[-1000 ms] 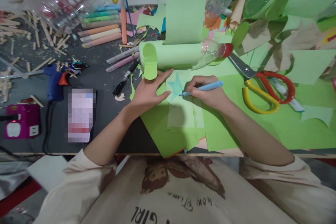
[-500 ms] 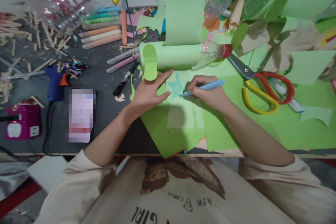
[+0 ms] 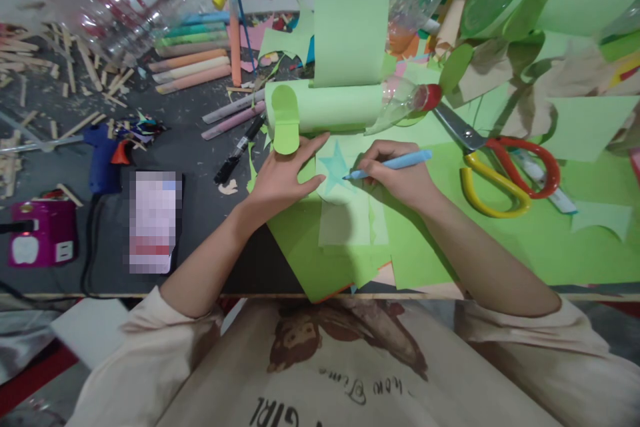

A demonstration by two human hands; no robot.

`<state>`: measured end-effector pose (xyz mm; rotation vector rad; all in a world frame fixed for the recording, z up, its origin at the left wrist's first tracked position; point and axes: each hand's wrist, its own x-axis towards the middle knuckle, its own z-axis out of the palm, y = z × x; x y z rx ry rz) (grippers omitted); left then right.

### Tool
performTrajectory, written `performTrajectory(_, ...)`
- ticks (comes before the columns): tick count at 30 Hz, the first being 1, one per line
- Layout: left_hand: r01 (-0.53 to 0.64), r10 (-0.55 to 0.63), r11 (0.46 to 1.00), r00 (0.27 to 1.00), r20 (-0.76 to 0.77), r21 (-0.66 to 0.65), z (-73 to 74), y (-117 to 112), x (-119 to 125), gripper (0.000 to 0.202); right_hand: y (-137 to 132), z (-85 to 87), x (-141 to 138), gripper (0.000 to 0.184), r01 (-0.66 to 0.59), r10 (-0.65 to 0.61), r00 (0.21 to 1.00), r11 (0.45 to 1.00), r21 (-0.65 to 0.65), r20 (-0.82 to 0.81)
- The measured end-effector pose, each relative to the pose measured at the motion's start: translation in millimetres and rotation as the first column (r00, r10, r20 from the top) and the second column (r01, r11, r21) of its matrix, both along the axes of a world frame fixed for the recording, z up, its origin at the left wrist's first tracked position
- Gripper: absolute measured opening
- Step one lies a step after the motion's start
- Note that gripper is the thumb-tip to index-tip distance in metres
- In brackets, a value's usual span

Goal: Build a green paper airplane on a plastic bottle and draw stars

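A light blue marker (image 3: 407, 159) is pinched in my right hand (image 3: 395, 170), its tip at the right side of a blue star (image 3: 336, 165). The star is coloured on a pale green paper piece (image 3: 327, 197). My left hand (image 3: 283, 180) lies flat with fingers spread, thumb and index finger at the left edge of that piece. Just beyond my hands, a plastic bottle wrapped in pale green paper (image 3: 335, 105) lies on its side, its red cap (image 3: 427, 97) to the right. A bright green rounded strip (image 3: 285, 120) sits on its left end.
Large scissors (image 3: 495, 160) with red and yellow handles lie to the right on green sheets (image 3: 430, 260). Leftward are a blue glue gun (image 3: 104, 160), a phone (image 3: 154, 220), a magenta box (image 3: 43, 233), several markers (image 3: 195, 63) and wood sticks. Clear bottles (image 3: 135, 0) stand behind.
The marker tip has shifted slightly up along the star's right side, with a small movement of my right hand. My left hand stays in place.
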<state>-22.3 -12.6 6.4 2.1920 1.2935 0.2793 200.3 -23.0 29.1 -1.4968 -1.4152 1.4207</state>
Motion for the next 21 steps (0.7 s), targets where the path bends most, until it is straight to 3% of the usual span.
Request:
performTrajectory(11, -0.001, 0.001, 1.0, 1.0, 0.013, 0.006, -4.0, 0.7, -2.1, 0.064, 0.9, 2.1, 0.1, 0.015, -0.063, 0.062, 0.997, 0.998, 0.027, 0.05)
performTrajectory(18, 0.004, -0.004, 1.0, 0.999, 0.032, 0.013, -4.5, 0.4, -3.2, 0.065, 0.0, -5.8, 5.6, 0.015, 0.071, -0.068, 0.966, 0.997, 0.003, -0.25)
performTrajectory(21, 0.006, -0.006, 1.0, 1.0, 0.022, 0.005, -0.8, -0.1, -2.1, 0.065, -0.2, -8.0, 7.3, 0.024, 0.039, -0.043, 0.955, 0.999, -0.018, -0.294)
